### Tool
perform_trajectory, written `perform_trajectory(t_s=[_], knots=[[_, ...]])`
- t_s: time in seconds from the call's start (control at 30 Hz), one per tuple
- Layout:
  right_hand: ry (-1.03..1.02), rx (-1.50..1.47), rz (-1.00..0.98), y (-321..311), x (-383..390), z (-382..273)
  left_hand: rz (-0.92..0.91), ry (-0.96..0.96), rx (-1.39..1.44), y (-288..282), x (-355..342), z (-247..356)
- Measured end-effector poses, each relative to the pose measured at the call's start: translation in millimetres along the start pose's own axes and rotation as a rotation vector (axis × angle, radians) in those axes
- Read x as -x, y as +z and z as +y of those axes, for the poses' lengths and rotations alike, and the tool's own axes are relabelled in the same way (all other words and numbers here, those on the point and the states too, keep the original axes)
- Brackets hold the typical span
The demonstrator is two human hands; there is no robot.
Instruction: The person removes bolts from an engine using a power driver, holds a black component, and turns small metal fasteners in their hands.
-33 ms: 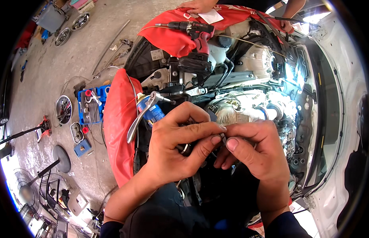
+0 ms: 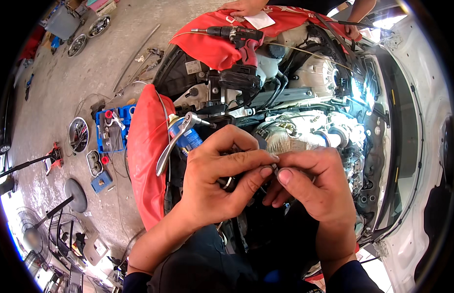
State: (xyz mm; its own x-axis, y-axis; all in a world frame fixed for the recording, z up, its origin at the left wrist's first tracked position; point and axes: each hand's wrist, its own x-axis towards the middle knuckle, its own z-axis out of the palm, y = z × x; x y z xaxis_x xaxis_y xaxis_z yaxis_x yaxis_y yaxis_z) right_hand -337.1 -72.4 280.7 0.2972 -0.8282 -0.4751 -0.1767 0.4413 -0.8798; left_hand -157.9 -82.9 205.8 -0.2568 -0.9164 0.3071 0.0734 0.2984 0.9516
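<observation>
My left hand [image 2: 219,178] and my right hand [image 2: 317,183] meet fingertip to fingertip above the open engine bay. Thumb and forefinger of each are pinched together around a tiny greyish piece [image 2: 274,166], mostly covered by the fingertips and too small to name. Behind my left thumb a dark rounded thing with a pale band [image 2: 228,184] shows; whether that hand holds it is unclear. Just beyond my left hand, a ratchet wrench [image 2: 174,142] lies across a blue spray can [image 2: 189,138]. The silvery engine [image 2: 297,139] sits behind my fingers.
A cordless drill [image 2: 243,51] rests at the far side beside a red fender cover [image 2: 147,156]. Another person's hand [image 2: 244,7] leans on the far cover. On the floor at left are a blue tool case [image 2: 101,131], metal bowl [image 2: 79,135] and round-based stand [image 2: 76,195].
My right thumb has shifted very slightly left against the tiny piece. Everything else looks the same.
</observation>
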Motion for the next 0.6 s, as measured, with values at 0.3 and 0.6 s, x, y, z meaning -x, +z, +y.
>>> perform_trajectory(t_s=[0.3, 0.6], knots=[[-0.043, 0.181, 0.101, 7, -7, -2, 0.019, 0.096, -0.167, 4, 1, -4], [0.026, 0.193, 0.155, 4, -11, 9, -0.025, 0.191, -0.298, 6, -2, 1]])
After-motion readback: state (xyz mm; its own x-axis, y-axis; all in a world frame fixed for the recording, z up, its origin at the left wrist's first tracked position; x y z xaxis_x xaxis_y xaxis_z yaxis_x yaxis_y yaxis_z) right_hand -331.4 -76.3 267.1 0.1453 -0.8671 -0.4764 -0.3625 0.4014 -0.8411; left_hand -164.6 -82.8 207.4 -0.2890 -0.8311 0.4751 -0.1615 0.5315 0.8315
